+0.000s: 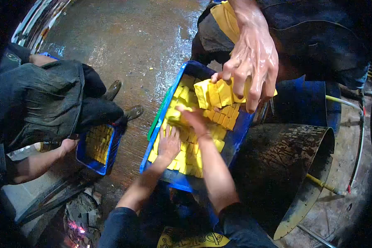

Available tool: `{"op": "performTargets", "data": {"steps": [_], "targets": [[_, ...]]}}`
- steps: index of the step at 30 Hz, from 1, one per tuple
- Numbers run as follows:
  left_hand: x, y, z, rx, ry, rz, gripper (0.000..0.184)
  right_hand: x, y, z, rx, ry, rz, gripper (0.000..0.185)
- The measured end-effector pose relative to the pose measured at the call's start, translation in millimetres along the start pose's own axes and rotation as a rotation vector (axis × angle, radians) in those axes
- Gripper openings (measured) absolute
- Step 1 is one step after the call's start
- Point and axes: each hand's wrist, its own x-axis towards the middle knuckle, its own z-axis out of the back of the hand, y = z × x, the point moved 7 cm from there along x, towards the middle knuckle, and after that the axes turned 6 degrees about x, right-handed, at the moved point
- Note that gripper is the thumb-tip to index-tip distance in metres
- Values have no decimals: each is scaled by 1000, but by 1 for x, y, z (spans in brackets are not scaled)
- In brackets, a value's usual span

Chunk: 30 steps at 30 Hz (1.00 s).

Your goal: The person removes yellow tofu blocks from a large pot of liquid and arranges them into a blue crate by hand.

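Observation:
My left hand (169, 144) lies with its fingers spread on yellow blocks that look like tofu (182, 161), packed in rows in a blue crate (179, 186). My right hand (195, 120) is just ahead of it, over the crate's middle, blurred by motion. A smeared yellow block lies by its fingertips; whether they grip it I cannot tell. Another person's wet hand (254, 66) reaches in from the top and grips a row of tofu blocks (219, 94) above the crate's far right part.
At left, a person in dark clothes has a hand (69, 144) at a smaller blue crate (112, 151) of yellow blocks. A large dark metal drum (277, 165) and pipes (357, 153) stand right. Embers (76, 227) glow at lower left. The floor (107, 45) is wet.

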Motion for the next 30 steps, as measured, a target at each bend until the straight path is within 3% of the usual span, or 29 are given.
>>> {"op": "performTargets", "data": {"steps": [1, 2, 5, 7, 9, 10, 12, 13, 14, 16, 17, 18, 20, 22, 24, 26, 27, 28, 29, 30], "targets": [[-4, -3, 3, 4, 1, -1, 45, 17, -24, -18, -223, -128, -48, 61], [-7, -3, 11, -32, -23, 50, 46, 31, -38, -40, -73, -58, 92, 72], [-2, 2, 32, -135, -205, 138, 59, 7, -37, -20, 242, 100, 36, 76], [10, 7, 29, -156, -152, 167, 65, -17, -42, 10, 373, 265, 79, 76], [17, 11, 13, -203, 14, 197, 69, -27, -61, 36, 742, 147, -325, 71], [17, 7, 20, -200, -7, 207, 68, -39, -60, 53, 761, 128, -315, 71], [10, -8, 30, -143, -124, 194, 65, -83, -46, 74, 738, 350, -85, 67], [-1, -26, 35, -288, -231, 163, 58, -125, -22, 92, 506, 279, -42, 62], [-16, -53, 51, -433, -318, 65, 53, -166, -8, 116, 481, 184, 145, 57], [-42, -118, 90, -791, -358, -69, 47, -258, 5, 154, 868, 184, 239, 54], [-45, -159, 130, -843, -381, -127, 44, -314, 27, 187, 887, 312, 122, 58], [-49, -201, 169, -895, -400, -188, 41, -357, 36, 224, 911, 272, 390, 60], [-52, -286, 258, -956, -437, -305, 33, -430, 35, 314, 809, 134, 679, 63], [-49, -376, 341, -1131, -635, -720, 29, -463, -10, 390, 776, -192, 645, 54], [-52, -477, 370, -941, -511, -1053, 24, -483, -77, 460, 680, -526, 442, 39], [-42, -570, 329, -764, -146, -1130, 25, -444, -151, 486, 497, -418, 167, 39], [-36, -609, 285, -531, 88, -1131, 29, -418, -201, 488, 143, -327, 38, 42], [-29, -634, 228, -233, 286, -1129, 31, -394, -255, 482, 39, -291, 0, 44], [-25, -645, 176, 50, 430, -1094, 32, -369, -310, 466, -281, -111, -111, 52], [-19, -642, 115, 176, 565, -1112, 34, -349, -354, 445, -546, 41, -214, 47]]}}
